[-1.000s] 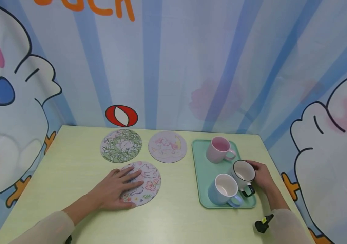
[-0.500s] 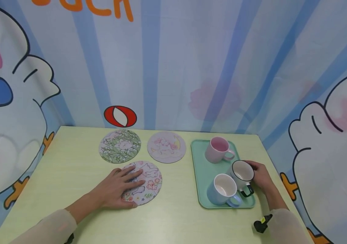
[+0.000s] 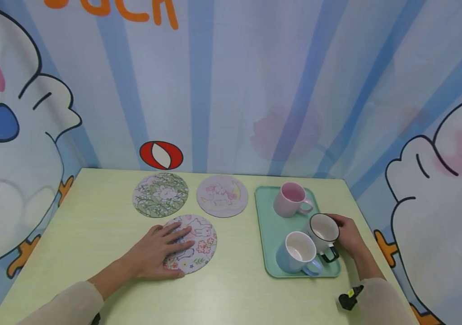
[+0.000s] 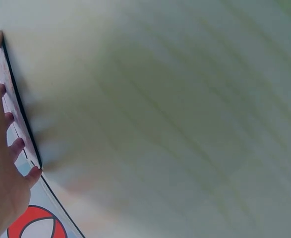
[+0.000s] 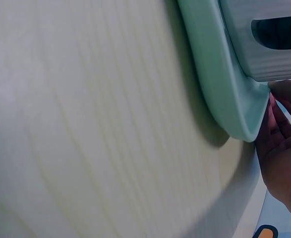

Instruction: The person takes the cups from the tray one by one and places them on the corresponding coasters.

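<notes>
My left hand [image 3: 155, 255] rests with spread fingers on a round coaster [image 3: 200, 248] printed with bunnies and flowers. Its thumb lies along the near edge, and in the left wrist view the fingertips [image 4: 17, 145] come right to the coaster's dark-edged rim. On the right, my right hand [image 3: 350, 234] holds the side of a mint-green tray [image 3: 269, 221], beside the white mug [image 3: 323, 230] with a black rim and handle. The right wrist view shows fingers [image 5: 279, 116] outside the tray's wall and one fingertip at its rim, close to the mug's base. The mug partly hides this hand from above.
A pink mug [image 3: 291, 201] and a pale blue mug [image 3: 296, 255] also stand on the tray. Two more round coasters, one green with flowers [image 3: 161, 195] and one with a unicorn [image 3: 222, 196], lie along the table's back edge. A printed curtain [image 3: 231, 90] hangs behind.
My left hand and the bunny coaster have slid slightly to the right. The right hand, the tray and the mugs have stayed in place.
</notes>
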The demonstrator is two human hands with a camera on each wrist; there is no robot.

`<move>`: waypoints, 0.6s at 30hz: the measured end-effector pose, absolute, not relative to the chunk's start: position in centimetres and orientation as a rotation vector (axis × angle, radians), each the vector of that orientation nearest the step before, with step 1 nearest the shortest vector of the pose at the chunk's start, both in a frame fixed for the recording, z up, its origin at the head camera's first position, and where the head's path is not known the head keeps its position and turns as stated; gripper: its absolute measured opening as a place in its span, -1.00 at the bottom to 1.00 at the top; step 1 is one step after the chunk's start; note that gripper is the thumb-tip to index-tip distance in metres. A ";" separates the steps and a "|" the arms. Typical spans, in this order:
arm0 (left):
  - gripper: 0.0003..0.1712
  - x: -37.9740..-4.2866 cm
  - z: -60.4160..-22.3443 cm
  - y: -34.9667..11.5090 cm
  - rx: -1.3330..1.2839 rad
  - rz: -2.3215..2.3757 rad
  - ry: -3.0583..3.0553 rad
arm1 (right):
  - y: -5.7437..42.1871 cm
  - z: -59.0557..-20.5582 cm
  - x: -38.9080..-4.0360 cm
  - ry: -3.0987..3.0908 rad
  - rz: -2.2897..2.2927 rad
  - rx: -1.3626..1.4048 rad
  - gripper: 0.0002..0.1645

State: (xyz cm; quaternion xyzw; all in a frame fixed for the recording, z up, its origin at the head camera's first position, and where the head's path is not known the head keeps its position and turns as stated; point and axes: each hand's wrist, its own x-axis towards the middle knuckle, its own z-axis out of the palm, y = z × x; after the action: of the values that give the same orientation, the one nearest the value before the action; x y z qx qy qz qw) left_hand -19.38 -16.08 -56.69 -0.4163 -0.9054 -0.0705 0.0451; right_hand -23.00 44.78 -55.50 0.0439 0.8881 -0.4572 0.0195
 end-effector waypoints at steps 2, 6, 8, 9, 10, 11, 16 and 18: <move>-0.05 -19.4 -56.8 -16.0 -1.270 -0.212 -2.764 | 44.8 -55.5 -23.0 2.759 -1.415 0.139 -0.53; -0.05 -19.5 -56.9 -16.0 -1.270 -0.208 -2.757 | 44.7 -55.4 -23.0 2.757 -1.416 0.149 -0.53; -0.05 -19.5 -56.8 -15.9 -1.271 -0.200 -2.755 | 44.7 -55.4 -23.1 2.759 -1.414 0.148 -0.53; -0.05 -19.5 -56.8 -15.9 -1.272 -0.197 -2.754 | 44.7 -55.4 -23.1 2.759 -1.414 0.148 -0.53; -0.05 -19.5 -56.7 -15.9 -1.273 -0.195 -2.753 | 44.7 -55.4 -23.1 2.759 -1.414 0.145 -0.53; -0.05 -19.5 -56.7 -15.9 -1.274 -0.195 -2.754 | 44.7 -55.4 -23.1 2.760 -1.413 0.142 -0.53; -0.05 -19.5 -56.6 -15.8 -1.276 -0.196 -2.755 | 44.8 -55.5 -23.1 2.768 -1.408 0.141 -0.53; -0.05 -19.5 -56.6 -15.9 -1.274 -0.197 -2.764 | 44.8 -55.5 -23.1 2.766 -1.408 0.145 -0.53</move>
State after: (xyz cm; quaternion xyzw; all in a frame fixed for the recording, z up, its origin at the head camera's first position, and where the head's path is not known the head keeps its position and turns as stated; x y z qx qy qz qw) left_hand -19.50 -15.85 -56.65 -0.4172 -0.9054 -0.0645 0.0457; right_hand -23.13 44.85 -55.51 0.0466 0.8901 -0.4531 0.0170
